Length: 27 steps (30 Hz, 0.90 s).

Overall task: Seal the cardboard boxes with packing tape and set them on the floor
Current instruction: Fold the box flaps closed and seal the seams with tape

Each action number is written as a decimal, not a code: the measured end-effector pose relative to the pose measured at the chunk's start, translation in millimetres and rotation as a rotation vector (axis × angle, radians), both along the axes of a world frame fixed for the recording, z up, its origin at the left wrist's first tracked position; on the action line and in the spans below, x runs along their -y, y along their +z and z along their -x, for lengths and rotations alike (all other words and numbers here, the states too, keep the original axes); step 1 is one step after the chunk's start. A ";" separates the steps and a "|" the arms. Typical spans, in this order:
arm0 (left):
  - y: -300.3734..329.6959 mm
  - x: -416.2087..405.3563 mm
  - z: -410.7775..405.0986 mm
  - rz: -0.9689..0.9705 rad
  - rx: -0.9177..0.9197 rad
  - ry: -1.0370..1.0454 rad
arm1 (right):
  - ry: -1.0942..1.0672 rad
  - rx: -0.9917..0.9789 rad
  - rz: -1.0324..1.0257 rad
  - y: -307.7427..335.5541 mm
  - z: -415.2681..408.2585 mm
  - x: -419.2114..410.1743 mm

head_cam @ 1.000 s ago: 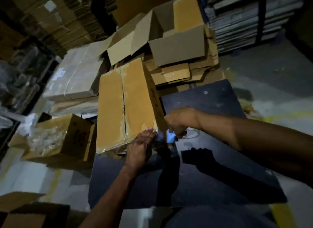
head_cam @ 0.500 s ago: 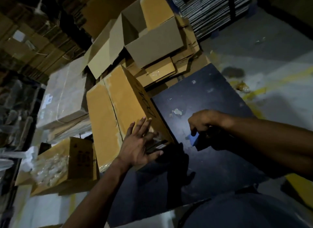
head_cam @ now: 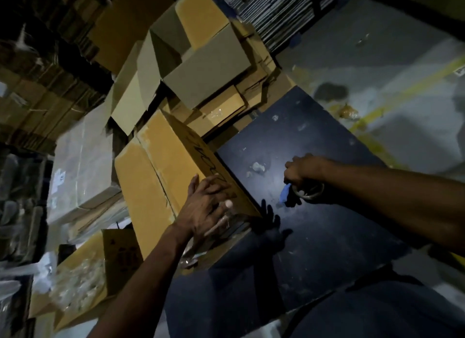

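- Tape lay along the closed brown cardboard box (head_cam: 173,166) on the dark table (head_cam: 314,237); left hand (head_cam: 206,209) pressed flat on its near end.
- Right hand (head_cam: 302,171) gripped the packing tape roll (head_cam: 308,190), right of the box.
- Floor placement remained.

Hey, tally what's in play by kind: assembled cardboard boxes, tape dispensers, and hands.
Assembled cardboard boxes: 3, closed box, open empty box, open box of plastic
Tape dispensers: 1
Hands: 2, left hand, right hand
Total: 6
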<state>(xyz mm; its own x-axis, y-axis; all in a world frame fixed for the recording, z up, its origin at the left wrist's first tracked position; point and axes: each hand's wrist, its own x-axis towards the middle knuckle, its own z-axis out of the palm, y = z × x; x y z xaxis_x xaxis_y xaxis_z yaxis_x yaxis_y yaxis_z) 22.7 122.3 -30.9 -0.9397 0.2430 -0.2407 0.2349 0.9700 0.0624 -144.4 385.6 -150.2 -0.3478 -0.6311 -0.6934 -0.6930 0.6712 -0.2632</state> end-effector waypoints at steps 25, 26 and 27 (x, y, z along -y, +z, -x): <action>-28.7 -10.1 149.6 -0.458 -0.267 0.225 | -1.056 0.284 1.282 7.0 24.5 69.2; -33.3 -6.2 146.1 -0.452 -0.253 0.185 | -1.047 0.301 1.294 5.1 25.2 74.6; -37.4 -2.4 145.3 -0.445 -0.240 0.164 | -1.040 0.311 1.307 2.9 24.4 80.4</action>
<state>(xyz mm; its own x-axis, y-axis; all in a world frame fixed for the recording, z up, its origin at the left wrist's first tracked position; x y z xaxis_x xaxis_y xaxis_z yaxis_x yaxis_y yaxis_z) -122.6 124.7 -68.3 -0.9899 0.1174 0.0789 0.1403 0.8873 0.4393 -168.8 305.2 -147.4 -0.9136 -0.4036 -0.0505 0.0480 0.0164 -0.9987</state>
